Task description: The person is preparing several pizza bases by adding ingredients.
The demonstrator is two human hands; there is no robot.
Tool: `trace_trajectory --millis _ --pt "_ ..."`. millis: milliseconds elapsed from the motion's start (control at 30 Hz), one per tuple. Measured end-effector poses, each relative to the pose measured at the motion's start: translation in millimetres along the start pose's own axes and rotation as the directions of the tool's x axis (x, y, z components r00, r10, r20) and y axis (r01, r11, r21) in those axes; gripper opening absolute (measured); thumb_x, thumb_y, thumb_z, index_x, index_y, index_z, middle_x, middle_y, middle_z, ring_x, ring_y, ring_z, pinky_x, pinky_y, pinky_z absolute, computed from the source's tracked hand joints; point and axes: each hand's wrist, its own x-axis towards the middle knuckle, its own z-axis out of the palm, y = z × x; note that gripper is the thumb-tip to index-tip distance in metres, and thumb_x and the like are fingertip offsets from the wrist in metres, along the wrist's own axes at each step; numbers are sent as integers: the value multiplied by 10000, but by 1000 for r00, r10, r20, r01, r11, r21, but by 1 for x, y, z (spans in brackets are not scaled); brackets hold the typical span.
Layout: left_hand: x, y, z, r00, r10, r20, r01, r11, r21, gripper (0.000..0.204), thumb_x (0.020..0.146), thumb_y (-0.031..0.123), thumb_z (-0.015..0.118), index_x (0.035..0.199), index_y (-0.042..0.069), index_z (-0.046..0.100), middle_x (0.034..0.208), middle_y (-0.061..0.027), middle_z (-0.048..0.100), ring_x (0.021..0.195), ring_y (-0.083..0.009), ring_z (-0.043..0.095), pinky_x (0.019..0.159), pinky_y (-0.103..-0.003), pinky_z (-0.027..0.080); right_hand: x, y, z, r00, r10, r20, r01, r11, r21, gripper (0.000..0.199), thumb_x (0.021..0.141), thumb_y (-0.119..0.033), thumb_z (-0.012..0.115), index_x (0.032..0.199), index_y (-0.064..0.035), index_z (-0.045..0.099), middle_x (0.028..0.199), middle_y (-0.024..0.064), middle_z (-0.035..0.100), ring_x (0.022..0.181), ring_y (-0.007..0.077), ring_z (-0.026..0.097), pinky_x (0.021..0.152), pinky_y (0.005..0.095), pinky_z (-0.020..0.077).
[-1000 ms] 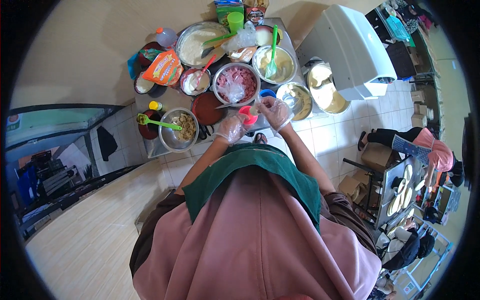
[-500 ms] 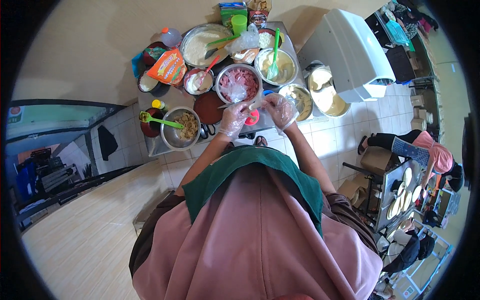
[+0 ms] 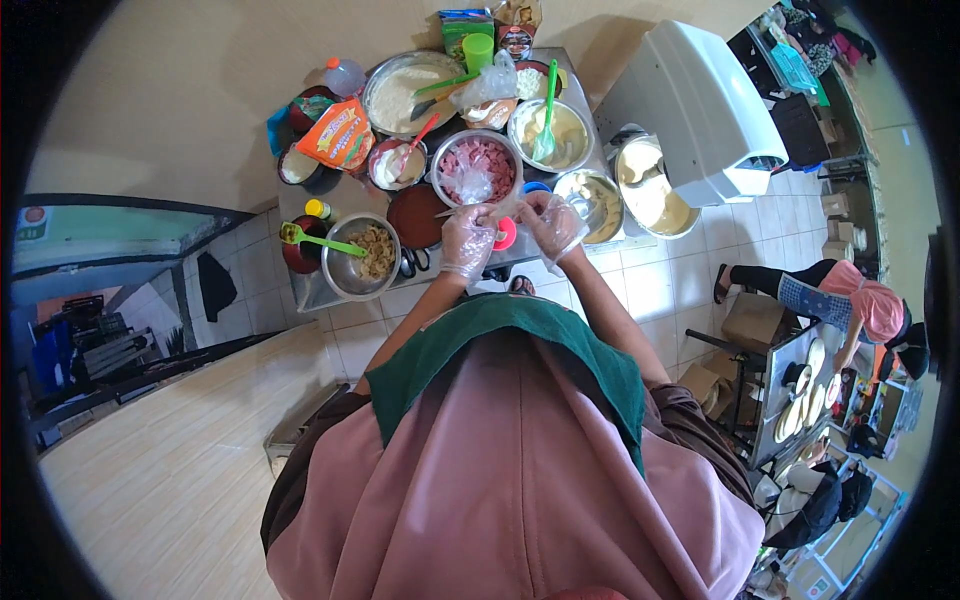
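Both my hands wear clear plastic gloves and are close together at the table's near edge. My left hand [image 3: 468, 244] is closed, and a thin pointed metal piece [image 3: 447, 212] juts out on its left side. What it grips is too small to name. My right hand [image 3: 553, 230] has its fingers pinched beside it; a bit of clear plastic seems to lie between the hands. Just beyond them is a metal bowl [image 3: 519, 178] of pink chopped meat [image 3: 487, 160] with a clear plastic bag [image 3: 468, 184] on top. A red round thing [image 3: 505, 234] shows between my hands.
A steel bowl [image 3: 345, 285] with brown filling and a green spatula [image 3: 330, 241] stands left. Bowls of pale batter [image 3: 575, 135] and a large mixing bowl [image 3: 655, 200] sit right, by a white mixer [image 3: 700, 110]. A person [image 3: 870, 300] works at a far-right table.
My right hand has moved slightly left and nearer my left hand, its fingers drawing in. The left hand stays almost in place. The person at far right has shifted slightly.
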Motion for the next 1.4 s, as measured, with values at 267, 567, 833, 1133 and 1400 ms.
trace_trajectory --millis 267,567,833,1133,1400 --pt "-2 -32 -5 999 52 15 -49 990 -129 154 753 92 635 883 11 649 786 -123 655 722 -181 632 678 -295 489 5 -4 -11 958 260 -117 -232 949 213 252 825 -231 559 751 2 616 641 64 629 589 124 581 559 273 450" --pt "6 -22 6 996 -34 83 38 998 -51 222 799 198 649 888 -4 639 767 -140 653 670 -169 621 627 -305 481 2 9 -8 996 89 10 -89 996 -29 260 773 -293 591 759 -36 631 659 132 622 597 241 608 589 351 470" --pt "-5 -36 9 973 -213 88 229 936 -268 191 823 176 613 861 -10 629 780 -97 637 672 -142 612 615 -292 490 -12 -21 2 972 223 77 -200 952 -233 295 742 -317 618 745 -24 647 632 149 624 611 261 633 579 368 477" --pt "-6 -72 -21 780 -541 315 429 95 -898 83 850 104 537 878 36 574 761 -45 576 643 -123 538 599 -258 468 -12 53 -8 909 416 16 -412 904 -118 191 729 -155 622 767 32 609 606 89 639 523 121 612 501 244 483" --pt "-26 -69 -22 980 -140 -142 77 922 -379 55 805 20 549 850 52 550 849 -55 541 681 -138 520 638 -264 464 -8 47 -18 975 -14 223 56 981 -183 225 723 15 495 882 -38 646 839 142 639 803 217 634 709 304 490"
